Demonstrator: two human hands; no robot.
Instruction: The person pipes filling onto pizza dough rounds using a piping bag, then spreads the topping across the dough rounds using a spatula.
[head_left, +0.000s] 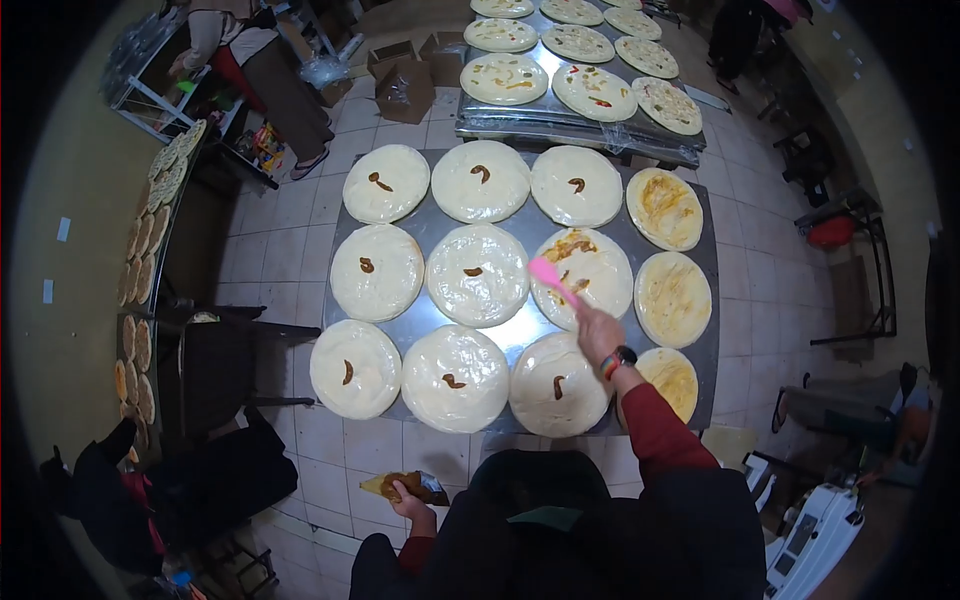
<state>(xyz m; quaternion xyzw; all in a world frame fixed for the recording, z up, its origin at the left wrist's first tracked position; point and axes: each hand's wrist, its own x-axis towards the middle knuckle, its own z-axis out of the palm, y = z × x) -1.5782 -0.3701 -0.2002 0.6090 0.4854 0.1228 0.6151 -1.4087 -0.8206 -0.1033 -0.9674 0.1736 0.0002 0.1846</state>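
My right hand (pixel 600 337) is closed around the handle of a pink spatula (pixel 545 270). The spatula's head is at the left part of a pale dough round (pixel 600 285), where brown sauce (pixel 572 247) is smeared in streaks. Low on the left, beside my lap, my left hand (pixel 410 503) grips a pouch (pixel 428 487) with brown paste in it. Several other pale rounds, such as one dough round (pixel 455 405), each carry a small brown dab near the middle. In the right column, the dough rounds (pixel 673 325) have an orange-brown film over their tops.
The rounds lie on a metal table (pixel 425 225). Behind it, another table (pixel 575 140) bears topped rounds. Cardboard boxes (pixel 405 92) and a person (pixel 255 70) are at upper left; another person (pixel 120 500) is at lower left. Flatbreads line a left-hand table, and a white machine (pixel 815 540) stands lower right.
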